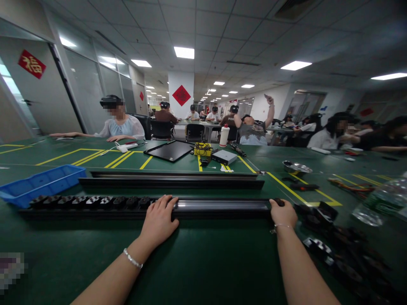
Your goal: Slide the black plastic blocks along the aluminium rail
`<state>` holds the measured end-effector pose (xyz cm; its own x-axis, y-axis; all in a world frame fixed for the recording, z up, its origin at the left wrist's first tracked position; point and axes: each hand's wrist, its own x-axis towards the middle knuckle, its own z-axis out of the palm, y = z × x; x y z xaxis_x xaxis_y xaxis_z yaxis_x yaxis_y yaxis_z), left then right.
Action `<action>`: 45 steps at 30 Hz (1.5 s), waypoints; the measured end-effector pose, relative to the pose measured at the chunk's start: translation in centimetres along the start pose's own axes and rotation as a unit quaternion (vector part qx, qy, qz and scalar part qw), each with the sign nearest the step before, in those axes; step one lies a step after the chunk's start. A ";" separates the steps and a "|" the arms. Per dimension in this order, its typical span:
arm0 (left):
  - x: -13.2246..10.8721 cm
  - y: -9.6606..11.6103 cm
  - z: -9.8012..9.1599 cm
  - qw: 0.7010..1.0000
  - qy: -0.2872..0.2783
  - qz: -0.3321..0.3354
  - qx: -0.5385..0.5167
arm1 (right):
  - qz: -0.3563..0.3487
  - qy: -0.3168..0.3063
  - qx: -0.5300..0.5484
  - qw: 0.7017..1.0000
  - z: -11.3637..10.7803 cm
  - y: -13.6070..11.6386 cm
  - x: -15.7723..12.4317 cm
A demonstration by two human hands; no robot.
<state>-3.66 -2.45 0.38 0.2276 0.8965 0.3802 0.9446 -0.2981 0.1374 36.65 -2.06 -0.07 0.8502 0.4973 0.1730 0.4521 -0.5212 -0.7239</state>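
Note:
A long black track rail (222, 207) lies across the table in front of me. A row of black socket-like modules (95, 201) sits along its left half. My left hand (160, 218) grips the rail just right of this row, fingers over the top and thumb on the near side. At the rail's right end, my right hand (283, 214) is closed round a small dark piece (280, 202), mostly hidden by the fingers. More black modules (346, 250) lie in a loose, blurred pile to the right of that hand.
Behind the rail lie other black rails (171, 182). A blue tray (44, 182) stands left; a metal bowl (297, 168) and plastic bottle (381, 203) are right. Farther back are a black panel (170, 150), grey box (224, 157) and white bottle (224, 136). Several people sit beyond.

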 end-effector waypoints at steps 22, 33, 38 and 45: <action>0.1 -0.2 0.2 1.000 0.004 0.000 0.002 | 0.101 0.159 0.079 0.979 -1.1 0.6 -0.2; 0.1 -0.1 0.2 1.000 0.014 0.004 0.007 | 0.050 0.251 0.031 0.966 -0.4 1.7 -0.9; 0.1 0.0 0.0 1.000 0.013 0.004 0.005 | 0.014 0.258 -0.003 0.966 -0.1 2.5 -0.2; 0.1 -0.1 0.3 1.000 0.028 0.002 -0.013 | -0.223 0.265 0.002 0.938 -0.1 -1.5 -3.1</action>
<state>-3.66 -2.22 0.18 0.2176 0.8755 0.4314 0.9367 -0.3116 0.1599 33.37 -2.89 0.48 0.5920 0.2490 0.7665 0.7945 -0.3401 -0.5032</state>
